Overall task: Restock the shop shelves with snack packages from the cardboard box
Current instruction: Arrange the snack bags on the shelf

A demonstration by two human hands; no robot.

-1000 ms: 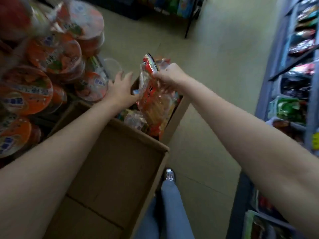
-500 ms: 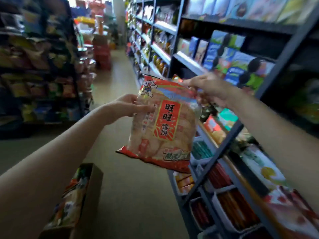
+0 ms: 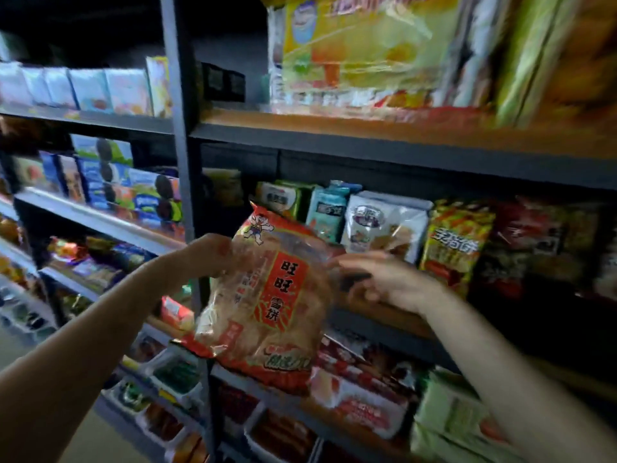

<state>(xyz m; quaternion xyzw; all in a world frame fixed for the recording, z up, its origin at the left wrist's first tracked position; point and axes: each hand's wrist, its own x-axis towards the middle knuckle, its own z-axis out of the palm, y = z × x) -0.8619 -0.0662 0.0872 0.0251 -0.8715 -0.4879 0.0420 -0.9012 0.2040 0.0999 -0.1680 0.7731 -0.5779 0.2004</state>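
Rice-cracker bag [image 3: 267,305] raised to shelf [image 3: 384,145], left hand [image 3: 207,255] gripping it.

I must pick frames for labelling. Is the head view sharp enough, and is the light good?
Head view: only the rice cracker bag reads fairly sharp; the right hand and top-shelf packages are motion-blurred, the upper left shelf bay is dark, and edges bend.

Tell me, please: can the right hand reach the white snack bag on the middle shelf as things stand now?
Probably yes. The right hand is just below the white snack bag, with nothing between them, though it seems to hold the edge of the rice cracker bag.
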